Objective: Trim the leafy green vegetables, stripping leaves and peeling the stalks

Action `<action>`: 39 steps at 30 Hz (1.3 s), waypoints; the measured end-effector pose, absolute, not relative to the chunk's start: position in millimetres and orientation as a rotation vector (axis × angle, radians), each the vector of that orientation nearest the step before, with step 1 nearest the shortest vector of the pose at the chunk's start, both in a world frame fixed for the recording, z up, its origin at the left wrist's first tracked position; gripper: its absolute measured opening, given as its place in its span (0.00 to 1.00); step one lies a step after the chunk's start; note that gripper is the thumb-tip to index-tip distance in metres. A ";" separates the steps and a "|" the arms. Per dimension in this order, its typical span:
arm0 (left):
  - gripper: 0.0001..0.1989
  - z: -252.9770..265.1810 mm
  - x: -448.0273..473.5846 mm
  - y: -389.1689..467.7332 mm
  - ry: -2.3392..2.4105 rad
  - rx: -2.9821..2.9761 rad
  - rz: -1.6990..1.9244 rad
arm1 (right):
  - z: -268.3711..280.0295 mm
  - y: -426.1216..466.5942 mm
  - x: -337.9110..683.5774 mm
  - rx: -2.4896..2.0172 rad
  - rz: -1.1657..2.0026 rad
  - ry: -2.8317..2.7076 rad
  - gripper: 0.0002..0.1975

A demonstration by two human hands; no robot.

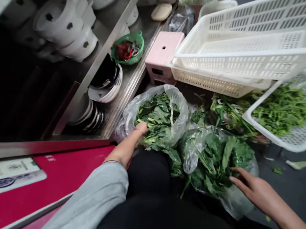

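My left hand (142, 127) is closed round the stems of some leafy greens (159, 111) inside an open clear plastic bag (182, 108). Dark green leaves fill this bag and spill over its near edge. To the right lies a second clear bag (194, 151), also spread open with larger leafy greens (217, 155) in it. At that bag's right side, my right hand (244, 182) has its fingers apart, with the fingertips at the leaves and nothing visibly gripped.
A pink stool (164, 51) and stacked white crates (231, 71) stand beyond the bags. One white basket (292, 145) at right holds thin green stems. On the left, a metal shelf (136, 76) carries white pots (67, 28) and a green basket (137, 58). Leaf scraps (301, 164) lie on the floor.
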State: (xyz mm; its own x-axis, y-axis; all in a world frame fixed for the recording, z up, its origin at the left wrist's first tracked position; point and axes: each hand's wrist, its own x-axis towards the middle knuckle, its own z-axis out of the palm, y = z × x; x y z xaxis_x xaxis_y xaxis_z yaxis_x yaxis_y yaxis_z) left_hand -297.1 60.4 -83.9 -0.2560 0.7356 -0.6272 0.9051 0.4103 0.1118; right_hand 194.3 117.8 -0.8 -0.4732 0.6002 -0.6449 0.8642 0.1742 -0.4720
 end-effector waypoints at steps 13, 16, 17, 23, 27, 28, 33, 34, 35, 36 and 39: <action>0.24 -113.4 -324.4 76.4 1.950 1.570 -0.737 | -9.1 108.5 196.2 1.353 -1.179 2.057 0.22; 0.24 -82.2 -311.4 84.4 1.896 1.672 -0.743 | -0.2 104.2 193.0 1.324 -1.166 2.133 0.24; 0.24 -70.0 -305.7 88.7 1.887 1.698 -0.750 | 2.9 102.0 192.7 1.311 -1.160 2.161 0.24; 0.16 37.1 -289.4 118.5 1.930 1.777 -0.851 | 18.4 91.1 203.2 1.325 -1.064 2.325 0.22; 0.15 137.0 -297.6 123.0 2.036 1.847 -0.917 | 28.6 88.5 217.9 1.381 -1.078 2.422 0.18; 0.15 161.7 -297.9 120.7 2.059 1.865 -0.926 | 32.6 87.8 220.8 1.404 -1.087 2.445 0.17; 0.17 266.9 -276.0 96.9 2.131 1.989 -0.794 | 57.0 73.3 222.8 1.587 -1.371 2.405 0.10; 0.18 284.4 -267.7 90.8 2.145 2.008 -0.750 | 60.6 67.8 219.5 1.600 -1.479 2.371 0.09; 0.19 300.9 -258.7 84.3 2.152 2.015 -0.706 | 63.7 61.5 214.5 1.593 -1.601 2.334 0.09; 0.19 316.5 -249.6 77.4 2.149 2.003 -0.660 | 66.7 54.6 207.4 1.568 -1.715 2.304 0.09; 0.20 354.8 -223.1 54.0 2.052 1.863 -0.464 | 80.3 31.3 170.6 1.402 -2.180 2.139 0.13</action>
